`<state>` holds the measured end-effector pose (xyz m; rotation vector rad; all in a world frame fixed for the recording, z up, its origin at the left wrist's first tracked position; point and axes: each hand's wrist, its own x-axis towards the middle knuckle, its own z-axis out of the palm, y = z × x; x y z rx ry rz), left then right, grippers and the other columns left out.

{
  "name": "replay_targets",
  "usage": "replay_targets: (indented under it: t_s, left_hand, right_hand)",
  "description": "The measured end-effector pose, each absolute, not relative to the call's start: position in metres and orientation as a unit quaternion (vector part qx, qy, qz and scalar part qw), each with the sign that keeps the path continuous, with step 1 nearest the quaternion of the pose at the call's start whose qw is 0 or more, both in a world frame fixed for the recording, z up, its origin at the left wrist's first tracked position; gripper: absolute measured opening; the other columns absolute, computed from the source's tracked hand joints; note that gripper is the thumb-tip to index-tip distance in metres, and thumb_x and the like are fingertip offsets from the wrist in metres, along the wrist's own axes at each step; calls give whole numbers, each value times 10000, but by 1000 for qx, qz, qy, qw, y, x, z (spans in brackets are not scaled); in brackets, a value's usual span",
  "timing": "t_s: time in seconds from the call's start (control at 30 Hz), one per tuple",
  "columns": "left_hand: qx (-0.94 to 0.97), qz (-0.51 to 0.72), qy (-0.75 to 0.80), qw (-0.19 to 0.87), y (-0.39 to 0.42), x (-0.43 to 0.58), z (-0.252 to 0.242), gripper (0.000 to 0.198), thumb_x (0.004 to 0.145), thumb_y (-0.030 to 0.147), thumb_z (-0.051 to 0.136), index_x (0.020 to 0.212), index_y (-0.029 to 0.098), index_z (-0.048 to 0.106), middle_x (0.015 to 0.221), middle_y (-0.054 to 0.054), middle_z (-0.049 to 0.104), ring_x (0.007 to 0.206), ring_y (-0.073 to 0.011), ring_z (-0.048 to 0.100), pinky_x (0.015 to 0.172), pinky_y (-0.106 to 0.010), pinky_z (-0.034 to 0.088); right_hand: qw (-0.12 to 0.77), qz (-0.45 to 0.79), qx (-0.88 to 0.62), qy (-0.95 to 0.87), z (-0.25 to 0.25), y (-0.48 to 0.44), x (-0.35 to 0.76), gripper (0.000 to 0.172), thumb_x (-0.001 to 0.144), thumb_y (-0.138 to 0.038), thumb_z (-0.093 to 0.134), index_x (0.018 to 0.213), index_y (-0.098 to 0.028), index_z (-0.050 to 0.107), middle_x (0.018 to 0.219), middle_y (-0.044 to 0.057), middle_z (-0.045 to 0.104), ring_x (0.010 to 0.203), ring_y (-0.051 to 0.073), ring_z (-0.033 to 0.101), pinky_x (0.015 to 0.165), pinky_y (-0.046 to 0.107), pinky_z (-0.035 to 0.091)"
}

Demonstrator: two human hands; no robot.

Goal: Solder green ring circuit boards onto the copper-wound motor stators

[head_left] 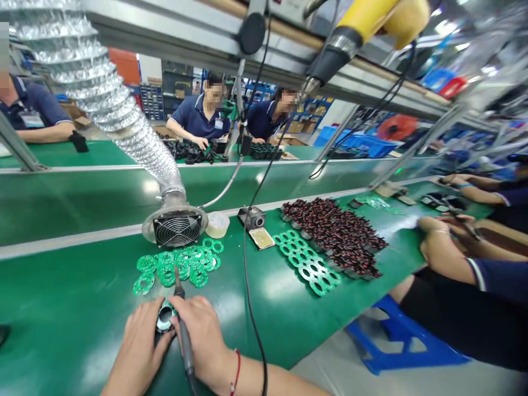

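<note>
My left hand (142, 341) curls around a small round part (165, 318) with a dark open centre and a green ring on top. My right hand (202, 327) grips a soldering iron (186, 344) by its grey handle, the tip pointing away from me. Fingertips of the right hand also touch the round part's right side. Just beyond my hands lies a loose pile of green ring-shaped circuit boards (166, 273). The part's underside is hidden by my fingers.
A fume extractor fan (177, 230) on a foil duct (136, 132) stands behind the pile. Right of it are a soldering iron stand (252, 219), a sponge tray (262, 238), green board panels (307, 263) and clustered wire-wound parts (334, 234). A black cable (247, 275) hangs across. Co-workers sit nearby.
</note>
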<state>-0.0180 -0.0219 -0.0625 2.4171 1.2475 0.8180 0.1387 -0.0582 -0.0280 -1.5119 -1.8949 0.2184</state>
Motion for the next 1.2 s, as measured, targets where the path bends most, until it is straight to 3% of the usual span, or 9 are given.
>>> replay_targets:
  t_s: [0.1, 0.23, 0.3, 0.43, 0.63, 0.8, 0.97, 1.1, 1.2]
  left_hand:
    - [847, 290, 418, 154, -16, -22, -63, 342, 806, 318, 557, 1137, 242, 522, 1041, -65, 681, 928, -262, 654, 754, -393, 542]
    - [861, 308, 378, 143, -9, -23, -65, 365, 780, 284, 568, 1141, 246, 538, 1073, -74, 690, 952, -260, 672, 765, -382, 569]
    - [871, 316, 352, 137, -7, -24, -66, 376, 803, 255, 534, 1178, 235, 510, 1111, -85, 679, 994, -245, 669, 800, -361, 577]
    - [857, 316, 381, 145, -7, -26, -69, 412, 834, 291, 527, 1226, 190, 447, 1144, -116, 658, 1009, -228, 671, 808, -326, 589]
    - [816, 354, 432, 147, -14, -31, -77, 376, 777, 385, 575, 1100, 192, 576, 1134, -135, 663, 1036, -311, 649, 852, -474, 569]
    - [705, 369, 488, 359, -28, -27, -71, 494, 751, 414, 631, 1201, 215, 587, 1277, -92, 608, 1202, -303, 553, 1005, -450, 484]
    - [597, 356, 490, 526, -22, -26, -68, 538, 699, 457, 689, 1169, 201, 633, 1268, -90, 619, 1231, -326, 523, 1047, -463, 434]
    - [638, 350, 492, 478, -22, -24, -60, 531, 732, 447, 659, 1199, 198, 606, 1355, -108, 543, 1293, -322, 457, 1105, -495, 343]
    - [685, 353, 497, 400, -28, -21, -46, 606, 816, 391, 570, 1370, 197, 418, 1436, -140, 434, 1275, -302, 477, 1083, -516, 366]
  right_hand:
    - [339, 99, -585, -730, -29, -60, 136, 290, 863, -180, 528, 1148, -237, 528, 878, 19, 697, 770, 196, 623, 727, 331, 456]
    - [354, 154, -577, -720, -30, -59, 137, 552, 749, -255, 682, 1252, -229, 456, 1089, 55, 658, 956, 236, 596, 858, 377, 454]
    - [353, 181, -570, -720, -28, -57, 138, 604, 728, -284, 713, 1267, -238, 444, 1142, 58, 638, 1006, 242, 580, 893, 386, 445]
    - [339, 208, -589, -704, -24, -54, 139, 531, 731, -265, 729, 1207, -259, 493, 1108, 36, 656, 987, 234, 591, 881, 382, 444]
    - [347, 178, -621, -680, -23, -53, 138, 508, 731, -299, 746, 1175, -232, 507, 1068, 46, 656, 970, 246, 586, 865, 401, 444]
    - [345, 160, -628, -679, -24, -54, 135, 492, 730, -285, 744, 1159, -231, 510, 1041, 49, 647, 952, 248, 574, 848, 403, 453]
    - [353, 147, -625, -681, -27, -51, 133, 449, 750, -274, 713, 1152, -235, 516, 1026, 49, 627, 940, 236, 560, 827, 380, 468]
    - [362, 150, -610, -689, -27, -51, 138, 480, 754, -271, 702, 1188, -216, 503, 1039, 66, 633, 938, 244, 567, 830, 393, 469]
    - [393, 146, -587, -693, -17, -53, 154, 437, 809, -251, 639, 1218, -220, 490, 1086, 68, 638, 982, 235, 569, 860, 383, 460]
